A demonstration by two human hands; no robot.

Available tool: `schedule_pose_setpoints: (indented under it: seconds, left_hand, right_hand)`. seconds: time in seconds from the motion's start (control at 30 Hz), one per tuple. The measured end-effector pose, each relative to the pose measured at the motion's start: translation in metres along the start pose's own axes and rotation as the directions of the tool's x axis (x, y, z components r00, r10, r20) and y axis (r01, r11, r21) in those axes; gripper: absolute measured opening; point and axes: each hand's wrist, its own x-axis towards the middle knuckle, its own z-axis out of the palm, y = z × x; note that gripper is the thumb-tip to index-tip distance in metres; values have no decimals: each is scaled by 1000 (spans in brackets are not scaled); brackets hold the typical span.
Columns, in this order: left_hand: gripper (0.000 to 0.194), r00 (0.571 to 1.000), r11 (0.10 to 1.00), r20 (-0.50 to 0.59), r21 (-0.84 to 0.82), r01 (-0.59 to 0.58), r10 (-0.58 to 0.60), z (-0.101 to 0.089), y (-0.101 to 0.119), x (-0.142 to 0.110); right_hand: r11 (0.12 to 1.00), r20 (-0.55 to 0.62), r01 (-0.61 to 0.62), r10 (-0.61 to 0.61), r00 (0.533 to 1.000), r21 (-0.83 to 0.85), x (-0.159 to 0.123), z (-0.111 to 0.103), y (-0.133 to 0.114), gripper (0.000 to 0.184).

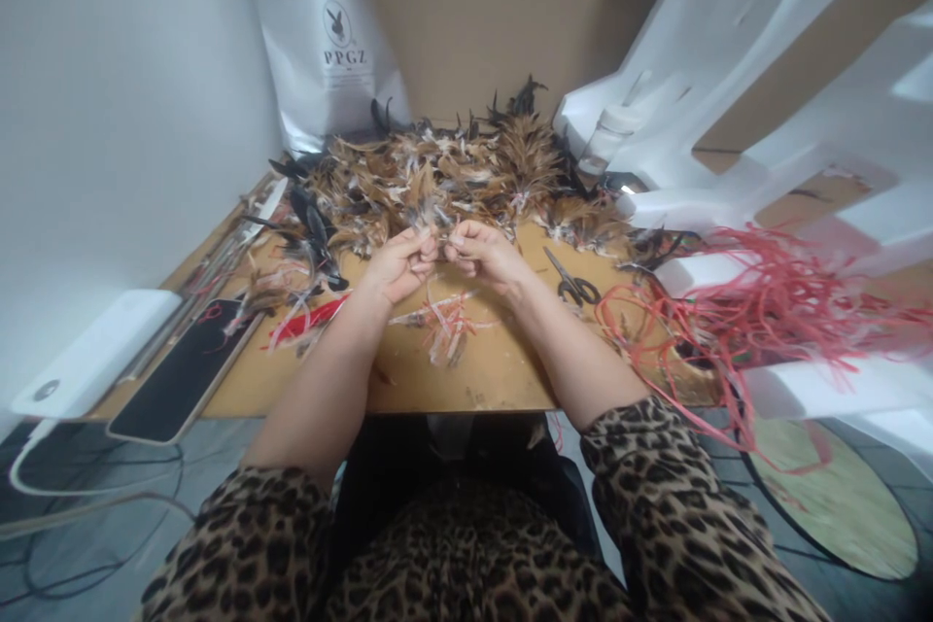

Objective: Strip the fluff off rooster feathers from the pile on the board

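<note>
My left hand [405, 262] pinches the base of a small brown feather bunch [421, 196], whose tips point away from me. Close beside it, my right hand [482, 256] has thumb and forefinger pressed together near the same base; what lies between them is too small to make out. Behind both hands spreads a large heap of brown feathers [394, 160] with some black ones. Under my wrists, pink and white ribbon scraps [446, 323] lie on the wooden tabletop [466, 384]. Black-handled scissors [575, 284] rest partly open to the right of my right hand.
A phone [186, 371] and a white power bank [98, 350] with a cable lie at the left edge. Tangled pink ribbons [773, 301] spill over white foam at right. A white printed bag [328, 49] stands at the back, and a clear jar [608, 138] at back right.
</note>
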Motion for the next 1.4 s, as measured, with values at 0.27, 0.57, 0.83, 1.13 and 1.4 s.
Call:
schedule_pose_setpoints:
  seconds: [0.27, 0.57, 0.83, 1.13, 1.4]
  left_hand:
    - [10, 986, 993, -138, 81, -84, 95, -13, 6, 5]
    - [14, 959, 981, -226, 129, -145, 172, -20, 14, 7]
    - [15, 971, 956, -202, 287, -64, 126, -17, 1, 8]
    - [20, 988, 834, -109, 550, -34, 112, -14, -11, 8]
    - [21, 990, 843, -100, 536, -30, 99, -8, -13, 6]
  right_hand:
    - [966, 304, -103, 175, 936, -238, -17, -42, -29, 28]
    - [917, 317, -218, 327, 890, -333, -15, -44, -17, 32]
    - [982, -77, -32, 18, 997, -184, -1, -45, -9, 30]
    - [937, -245, 33, -125, 961, -348, 7, -11, 2, 34]
    - [959, -310, 88, -172, 935, -268, 17, 3, 17, 31]
